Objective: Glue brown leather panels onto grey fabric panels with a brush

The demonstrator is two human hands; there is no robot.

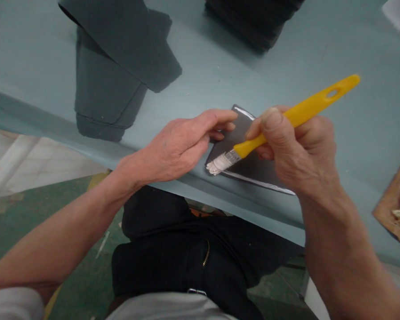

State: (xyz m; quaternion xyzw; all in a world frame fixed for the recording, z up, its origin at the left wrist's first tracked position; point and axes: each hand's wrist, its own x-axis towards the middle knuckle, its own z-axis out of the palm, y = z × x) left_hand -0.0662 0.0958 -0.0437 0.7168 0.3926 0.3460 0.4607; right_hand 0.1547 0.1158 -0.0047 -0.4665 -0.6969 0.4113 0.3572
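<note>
A yellow-handled paintbrush [306, 109] is gripped between the thumb and fingers of my right hand [300, 146]. Its white-coated bristles touch the near left corner of a dark flat panel [253, 166] on the table. White lines of a wet-looking coating run along the panel's near edge and part of its far edge. My left hand [186, 144] lies at the panel's left side, fingers stretched out and the tips resting on it. Part of the panel is hidden under my right hand.
Dark grey flat pieces [110, 80] overlap at the upper left of the blue-green table [346, 53]. A dark stack [253, 20] stands at the back. At the right edge lies a brown board [395, 200] with pale, crusted material. The table's front edge runs just below my hands.
</note>
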